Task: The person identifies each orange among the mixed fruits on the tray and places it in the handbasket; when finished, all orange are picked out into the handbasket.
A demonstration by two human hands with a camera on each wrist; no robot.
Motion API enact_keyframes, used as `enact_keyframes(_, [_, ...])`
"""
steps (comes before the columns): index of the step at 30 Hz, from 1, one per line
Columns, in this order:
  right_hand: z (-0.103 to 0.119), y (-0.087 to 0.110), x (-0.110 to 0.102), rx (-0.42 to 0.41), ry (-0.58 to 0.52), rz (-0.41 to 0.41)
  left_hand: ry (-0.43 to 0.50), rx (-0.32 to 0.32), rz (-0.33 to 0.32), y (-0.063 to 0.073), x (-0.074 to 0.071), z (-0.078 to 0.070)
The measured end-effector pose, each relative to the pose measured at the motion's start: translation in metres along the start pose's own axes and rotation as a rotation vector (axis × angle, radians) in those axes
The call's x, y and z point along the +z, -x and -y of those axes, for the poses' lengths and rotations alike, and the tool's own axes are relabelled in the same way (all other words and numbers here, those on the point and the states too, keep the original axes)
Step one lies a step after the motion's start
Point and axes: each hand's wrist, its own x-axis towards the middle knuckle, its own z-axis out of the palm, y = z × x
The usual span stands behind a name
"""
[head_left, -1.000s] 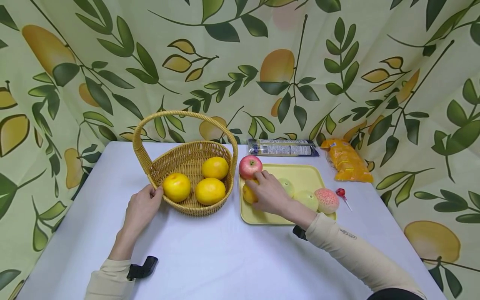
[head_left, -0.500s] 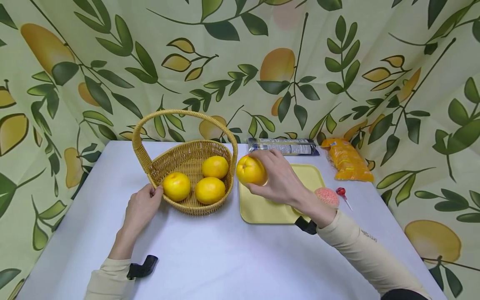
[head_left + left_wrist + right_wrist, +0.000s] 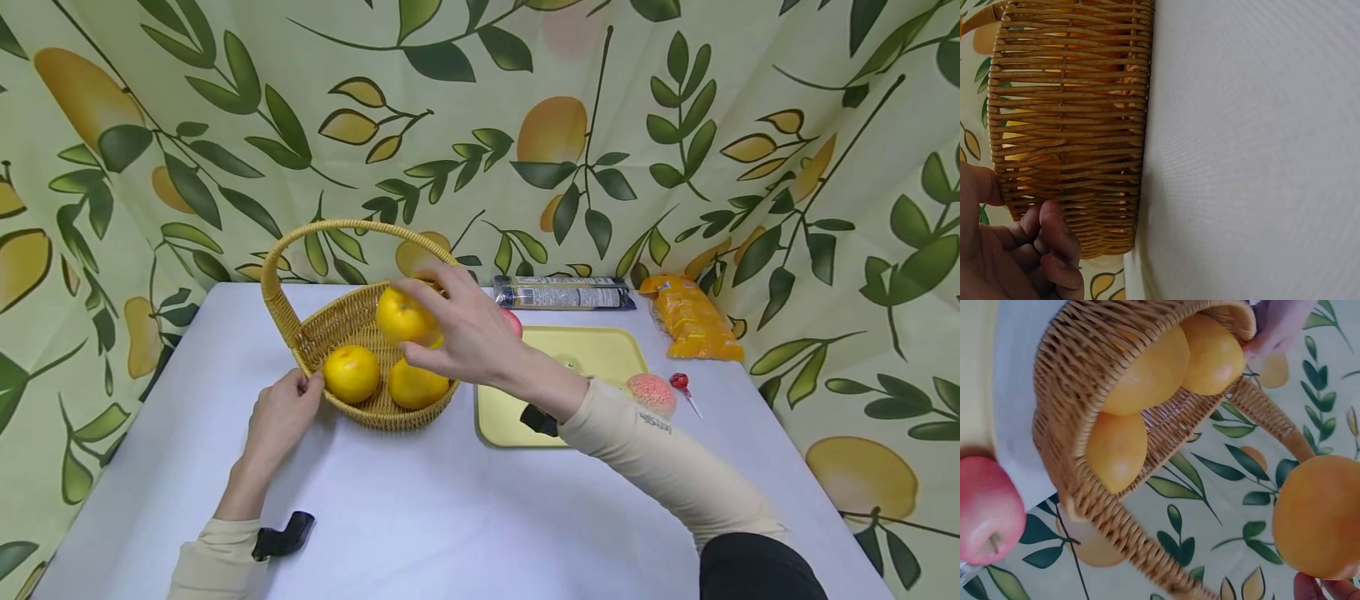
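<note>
My right hand (image 3: 480, 333) holds an orange (image 3: 407, 317) over the wicker basket (image 3: 397, 423), beneath its arched handle. In the right wrist view the held orange (image 3: 1322, 515) shows at the right edge with fingertips (image 3: 1310, 589) against it. Inside the basket lie three other oranges (image 3: 1154, 372). From the head, one orange (image 3: 351, 374) sits near the left side, another (image 3: 416, 385) lies partly under my right hand, and the third is mostly hidden. My left hand (image 3: 281, 412) pinches the basket's left front rim; in the left wrist view its fingers (image 3: 1060, 244) curl beside the woven wall.
A yellow tray (image 3: 592, 337) right of the basket bears a red apple (image 3: 513, 322), a green fruit (image 3: 570, 362) and a pink speckled fruit (image 3: 652, 393), partly covered by my right arm. Beyond are a lollipop (image 3: 679, 382), an orange bag (image 3: 693, 321) and a long packet (image 3: 562, 293).
My right hand has picked up the orange from the tray and carried it left to above the basket. The left hand has stayed at the basket's rim.
</note>
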Motion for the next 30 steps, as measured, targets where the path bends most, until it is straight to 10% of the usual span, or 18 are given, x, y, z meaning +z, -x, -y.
enact_keyframes(30, [-0.006,-0.062,0.106,0.224,0.302,0.439,0.004,-0.003,0.001,-0.001,0.0,0.0])
